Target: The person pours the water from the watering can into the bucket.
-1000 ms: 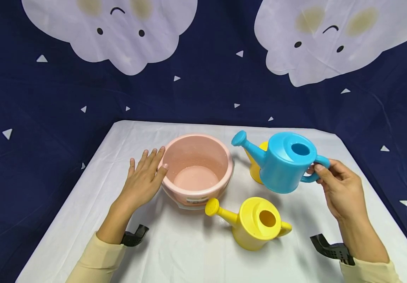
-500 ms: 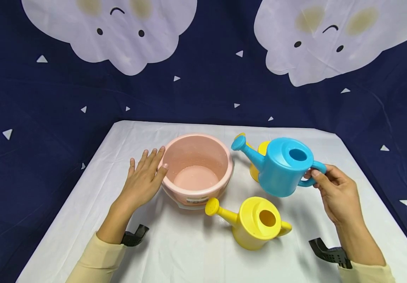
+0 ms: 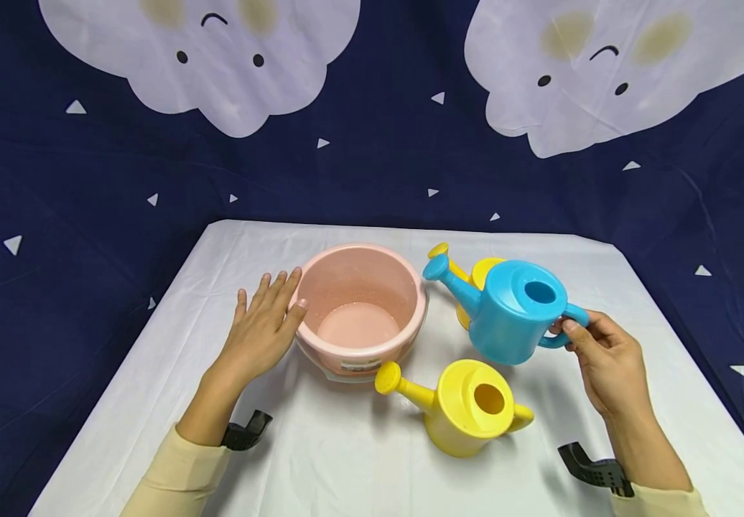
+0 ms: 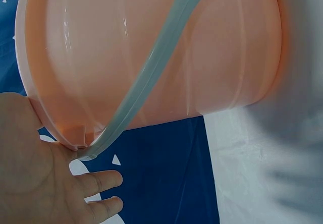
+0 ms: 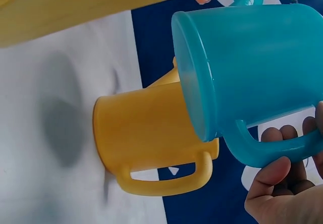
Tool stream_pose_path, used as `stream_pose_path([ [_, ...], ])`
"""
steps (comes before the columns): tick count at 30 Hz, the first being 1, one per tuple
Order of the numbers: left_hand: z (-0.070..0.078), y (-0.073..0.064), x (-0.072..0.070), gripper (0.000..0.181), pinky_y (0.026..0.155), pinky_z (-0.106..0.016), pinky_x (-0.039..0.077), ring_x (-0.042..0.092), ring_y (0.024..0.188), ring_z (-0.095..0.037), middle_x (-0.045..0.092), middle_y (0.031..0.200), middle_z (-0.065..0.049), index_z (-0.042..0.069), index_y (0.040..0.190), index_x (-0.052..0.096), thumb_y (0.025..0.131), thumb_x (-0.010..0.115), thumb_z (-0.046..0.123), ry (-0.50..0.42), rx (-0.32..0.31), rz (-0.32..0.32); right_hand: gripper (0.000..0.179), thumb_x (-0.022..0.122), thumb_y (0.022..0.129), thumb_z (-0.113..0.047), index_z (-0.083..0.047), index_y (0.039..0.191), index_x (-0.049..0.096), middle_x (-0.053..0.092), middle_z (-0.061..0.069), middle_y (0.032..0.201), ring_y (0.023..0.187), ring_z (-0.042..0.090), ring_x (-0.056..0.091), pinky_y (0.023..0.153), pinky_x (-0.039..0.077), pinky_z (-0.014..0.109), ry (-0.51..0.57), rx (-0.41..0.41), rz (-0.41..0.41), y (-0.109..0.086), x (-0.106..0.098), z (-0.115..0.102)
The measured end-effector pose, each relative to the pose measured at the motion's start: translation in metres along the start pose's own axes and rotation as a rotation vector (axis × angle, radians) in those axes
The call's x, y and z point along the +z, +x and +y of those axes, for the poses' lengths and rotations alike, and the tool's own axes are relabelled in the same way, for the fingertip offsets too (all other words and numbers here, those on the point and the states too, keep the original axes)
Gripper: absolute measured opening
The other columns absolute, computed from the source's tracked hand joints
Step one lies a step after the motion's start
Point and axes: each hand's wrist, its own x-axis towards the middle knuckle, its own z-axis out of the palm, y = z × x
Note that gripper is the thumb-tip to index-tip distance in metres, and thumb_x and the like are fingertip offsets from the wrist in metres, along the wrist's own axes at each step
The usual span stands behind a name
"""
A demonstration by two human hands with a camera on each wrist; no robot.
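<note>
My right hand [image 3: 611, 362] grips the handle of a blue watering can [image 3: 515, 316], fingers curled round it in the right wrist view. The can is held above the table, its spout toward the bucket. My left hand [image 3: 262, 330] rests with straight fingers against the left rim of a pink bucket [image 3: 360, 352]. In the left wrist view the bucket's grey handle [image 4: 146, 77] hangs across its side beside that hand. One yellow watering can [image 3: 465, 424] stands in front, spout pointing left. Behind the blue can stands a second yellow watering can [image 5: 151, 128], partly hidden in the head view.
A white cloth covers the table [image 3: 320, 459]. Directly behind it hangs a dark blue curtain [image 3: 372, 172] with cloud faces and small triangles. The front yellow can's spout reaches close to the bucket's right front side.
My right hand has brought the blue watering can slightly left and lower, toward the front. More of the rear yellow can now shows. The left hand and bucket keep their places.
</note>
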Motion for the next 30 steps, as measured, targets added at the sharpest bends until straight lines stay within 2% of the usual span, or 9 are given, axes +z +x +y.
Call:
stream_pose_path([
  [22, 0.0, 0.0, 0.0, 0.059, 0.115, -0.06, -0.009, 0.0, 0.149, -0.029, 0.014, 0.16, -0.007, 0.033, 0.152, 0.007, 0.099, 0.019, 0.056, -0.006, -0.001, -0.002, 0.014, 0.059, 0.088, 0.004, 0.001, 0.1, 0.066, 0.072, -0.001, 0.084, 0.08, 0.01, 0.065, 0.067, 0.046, 0.018, -0.048, 0.033, 0.052, -0.011, -0.004, 0.02],
  [30, 0.0, 0.0, 0.001, 0.059, 0.115, -0.06, -0.009, 0.0, 0.149, -0.029, 0.013, 0.16, -0.006, 0.032, 0.152, 0.007, 0.099, 0.019, 0.056, -0.006, 0.001, 0.001, 0.011, 0.059, 0.089, 0.003, 0.0, 0.098, 0.064, 0.072, 0.001, 0.086, 0.083, 0.011, 0.065, 0.068, 0.047, 0.017, -0.069, 0.037, 0.019, -0.016, -0.008, 0.027],
])
